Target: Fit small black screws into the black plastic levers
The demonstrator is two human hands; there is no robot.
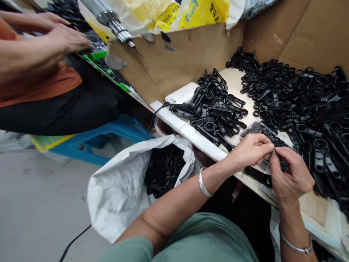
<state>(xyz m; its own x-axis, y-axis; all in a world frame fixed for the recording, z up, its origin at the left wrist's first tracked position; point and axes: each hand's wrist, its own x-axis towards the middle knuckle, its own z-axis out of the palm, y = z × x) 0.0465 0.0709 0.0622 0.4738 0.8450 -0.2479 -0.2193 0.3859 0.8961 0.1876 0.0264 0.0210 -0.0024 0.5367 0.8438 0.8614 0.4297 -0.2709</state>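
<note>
My left hand (251, 150) and my right hand (290, 174) meet at the table's near edge, fingertips pinched together on a small black piece too tiny to name. Right behind them lies a shallow tray of tiny black parts (259, 129). A long black plastic part (257, 175) lies flat under my hands. A heap of black plastic lever parts (302, 102) covers the table to the right, and a smaller pile (215, 109) sits to the left. Each wrist wears a silver bangle.
A white sack (120, 189) full of black parts stands open on the floor by my left arm. Cardboard walls (174, 62) ring the table. A white power bank (181, 95) with a cable lies beside the smaller pile. Another person's hands (54, 36) work at upper left, by a blue stool (109, 138).
</note>
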